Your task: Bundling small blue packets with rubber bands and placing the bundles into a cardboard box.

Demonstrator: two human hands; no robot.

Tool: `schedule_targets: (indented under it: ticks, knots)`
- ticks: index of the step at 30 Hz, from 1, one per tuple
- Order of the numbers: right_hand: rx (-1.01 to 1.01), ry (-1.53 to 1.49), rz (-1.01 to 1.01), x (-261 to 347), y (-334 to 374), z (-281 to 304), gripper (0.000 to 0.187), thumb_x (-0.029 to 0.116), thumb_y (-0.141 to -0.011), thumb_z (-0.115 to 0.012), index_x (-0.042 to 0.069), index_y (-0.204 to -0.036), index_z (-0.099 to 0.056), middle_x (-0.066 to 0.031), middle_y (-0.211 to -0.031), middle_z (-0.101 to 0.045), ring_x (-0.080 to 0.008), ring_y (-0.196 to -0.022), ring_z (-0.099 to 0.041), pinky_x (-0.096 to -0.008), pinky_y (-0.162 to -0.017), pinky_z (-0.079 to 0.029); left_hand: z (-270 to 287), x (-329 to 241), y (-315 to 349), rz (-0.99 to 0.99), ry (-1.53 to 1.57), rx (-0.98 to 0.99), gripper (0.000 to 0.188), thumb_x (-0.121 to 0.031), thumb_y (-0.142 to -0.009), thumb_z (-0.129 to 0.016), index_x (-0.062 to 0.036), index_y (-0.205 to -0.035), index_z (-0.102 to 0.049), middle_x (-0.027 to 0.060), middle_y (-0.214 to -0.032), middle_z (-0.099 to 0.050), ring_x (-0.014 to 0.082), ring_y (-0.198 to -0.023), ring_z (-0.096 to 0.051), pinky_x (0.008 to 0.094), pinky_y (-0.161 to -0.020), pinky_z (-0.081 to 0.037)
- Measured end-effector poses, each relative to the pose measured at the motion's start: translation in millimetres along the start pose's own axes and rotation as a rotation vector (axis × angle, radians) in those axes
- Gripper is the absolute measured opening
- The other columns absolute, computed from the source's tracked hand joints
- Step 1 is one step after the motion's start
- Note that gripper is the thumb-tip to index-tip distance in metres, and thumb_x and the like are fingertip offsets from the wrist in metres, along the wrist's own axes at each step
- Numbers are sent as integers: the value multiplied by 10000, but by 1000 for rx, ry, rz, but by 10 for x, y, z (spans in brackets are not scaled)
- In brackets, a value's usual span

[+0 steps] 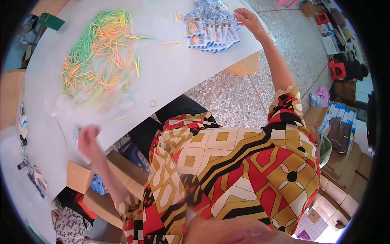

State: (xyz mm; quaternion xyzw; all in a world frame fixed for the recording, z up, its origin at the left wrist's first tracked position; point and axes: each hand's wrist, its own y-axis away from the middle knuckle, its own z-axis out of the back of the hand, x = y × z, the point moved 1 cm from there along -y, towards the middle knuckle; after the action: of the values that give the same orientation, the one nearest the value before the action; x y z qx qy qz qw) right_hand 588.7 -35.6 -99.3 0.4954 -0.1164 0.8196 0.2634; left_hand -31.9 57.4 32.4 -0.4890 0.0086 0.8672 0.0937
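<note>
My left hand (89,142) is over the near left part of the white table, smeared by motion. A small blue-and-white packet (76,135) shows right beside its fingers; whether they hold it is unclear. At the far right edge of the table, my right hand (247,18) hovers by a pile of clear packets with blue-and-white print (215,30). Its fingers are loosely bent and apart, with nothing visible in them. Coloured sticks show through some packets. A large heap of thin green, yellow and orange sticks (101,49) lies on clear plastic sheeting to the left.
Loose yellow sticks (174,47) and a rubber band (152,103) lie on the white table (170,77). An open cardboard box (111,171) with blue packets stands below its near edge. Red stools (337,70) and stacked boxes line the right side. Another person (72,225) is at lower left.
</note>
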Motion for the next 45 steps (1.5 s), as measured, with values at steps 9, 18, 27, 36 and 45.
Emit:
schedule_targets:
  ticks: [9, 18, 27, 36, 45]
  knots:
    - [-191, 182, 59, -38, 300, -32, 368, 271, -823, -613, 0, -1070, -586, -134, -1004, -604, -222, -868, -582, -340, -736, -485, -2680, -538, -617, -165, 25, 542, 314, -242, -811, -666, -16, -1017, -593, 102, -895, -656, 186, -781, -651, 293, -679, -505]
    - [-112, 143, 125, 28, 639, -318, 317, 263, -869, -618, 9, -1056, -591, -57, -818, -636, -103, -711, -560, -244, -653, -471, -3791, -735, -1168, -268, -320, 479, 491, -419, -762, -628, 1, -1014, -603, 163, -935, -648, 311, -899, -627, 416, -751, -491]
    - [60, 104, -67, 261, 683, -386, 370, 365, -881, -571, 21, -1011, -617, -46, -711, -621, -87, -642, -556, -230, -566, -452, -3929, -701, -1021, -304, -389, 474, 278, -230, -703, -584, -31, -890, -634, 167, -921, -639, 343, -885, -619, 451, -754, -492]
    - [232, 261, 25, 344, 677, -467, 402, 399, -850, -584, 7, -765, -623, -102, -626, -604, -183, -577, -598, -321, -561, -473, -3641, -725, -731, -344, -280, 527, 238, -196, -675, -589, -53, -846, -673, 148, -770, -651, 330, -781, -634, 426, -713, -495]
    - [193, 684, 236, 646, 1045, -860, 316, 289, -902, -553, 40, -1094, -583, -115, -850, -609, -263, -777, -593, -336, -724, -473, -3451, -659, -573, -49, -28, 645, 339, -357, -832, -540, -54, -818, -691, 109, -668, -655, 264, -674, -649, 384, -674, -499]
